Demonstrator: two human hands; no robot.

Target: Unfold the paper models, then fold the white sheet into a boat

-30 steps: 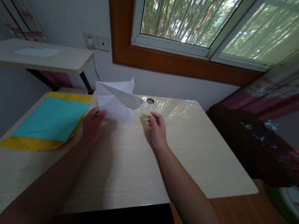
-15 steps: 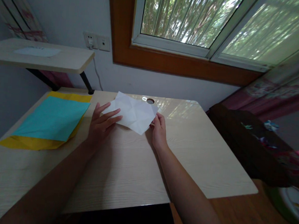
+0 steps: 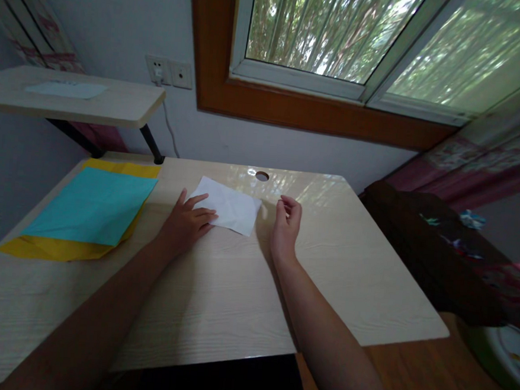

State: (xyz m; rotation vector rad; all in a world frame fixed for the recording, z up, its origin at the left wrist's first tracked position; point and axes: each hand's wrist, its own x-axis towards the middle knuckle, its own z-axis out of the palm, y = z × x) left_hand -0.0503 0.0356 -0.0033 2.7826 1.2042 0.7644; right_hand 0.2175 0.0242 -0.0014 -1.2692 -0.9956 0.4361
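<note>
1. Where the pale wooden tabletop (image 3: 217,299) fills the lower middle of the head view, a folded white paper (image 3: 230,211) lies flat on it, just above the centre of the frame. Its long axis runs from the upper left to the lower right, and its sharpest corner points toward the lower right.
2. The left hand (image 3: 187,222) lies palm down with its fingers spread and stretched out. The fingertips (image 3: 209,215) rest on the paper's lower left part, pressing it to the tabletop; the hand grips nothing.
3. The right hand (image 3: 285,229) stands just to the right of the paper, apart from its edge. Its fingers are loosely curled inward, half closed, and hold nothing. Its heel seems to rest on the tabletop, though I cannot tell for sure.
4. A small round hole (image 3: 262,175) in the tabletop sits just above the paper, near the far edge.
5. At the left of the frame, a turquoise sheet (image 3: 90,207) lies on top of a yellow sheet (image 3: 51,249), whose edges show beyond it at the top and bottom. Both are well apart from the white paper.
6. A second, raised shelf-like board (image 3: 114,107) crosses the upper left of the frame, with a pale sheet (image 3: 66,89) lying on it.
7. A wall socket (image 3: 168,73) sits on the wall beside the brown-framed window (image 3: 341,46), which takes up the upper right of the frame.
</note>
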